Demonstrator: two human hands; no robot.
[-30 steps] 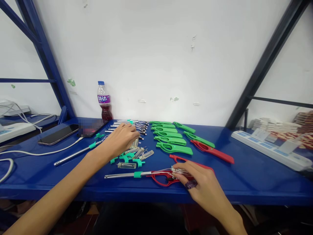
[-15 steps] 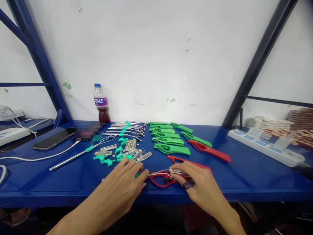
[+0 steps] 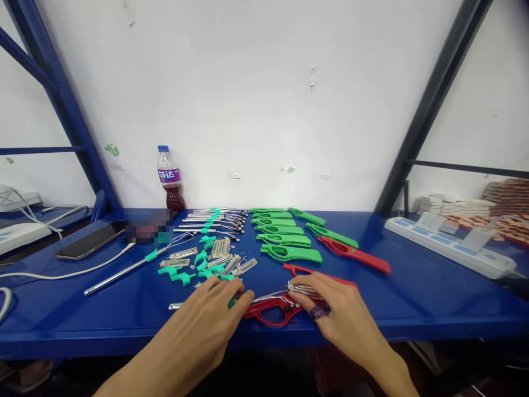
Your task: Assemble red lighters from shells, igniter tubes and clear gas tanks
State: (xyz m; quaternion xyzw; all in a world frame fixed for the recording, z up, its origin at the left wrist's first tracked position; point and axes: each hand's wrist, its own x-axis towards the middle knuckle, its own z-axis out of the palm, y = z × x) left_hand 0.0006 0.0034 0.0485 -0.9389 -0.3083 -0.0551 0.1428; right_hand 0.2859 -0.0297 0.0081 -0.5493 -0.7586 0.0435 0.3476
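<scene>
My left hand point(image 3: 217, 311) is closed, fingers down, around a metal lighter tube; the tube's silver end point(image 3: 175, 306) shows left of the wrist and a bit of teal clip point(image 3: 232, 301) between the fingers. Thin wires point(image 3: 270, 298) run from it towards my right hand point(image 3: 336, 311), which pinches a clear fuel tank point(image 3: 303, 289) between thumb and fingers. Under the hands lies a red lighter casing half point(image 3: 270, 314) with its trigger loop, partly covered by my right hand. Just behind it rests another red casing half point(image 3: 326, 275).
Green casing halves point(image 3: 291, 252) lie in rows behind, with a red one point(image 3: 355, 253) on the right. Clear tanks point(image 3: 221, 248), teal triggers point(image 3: 179, 275) and wired metal tubes point(image 3: 206, 220) spread left. Around them are a bottle point(image 3: 169, 182), a phone point(image 3: 91, 240) and a power strip point(image 3: 450, 248).
My left hand has shifted slightly right and down, and more of the silver tube end shows beside it. The front red casing sits a little lower. My right hand has barely moved.
</scene>
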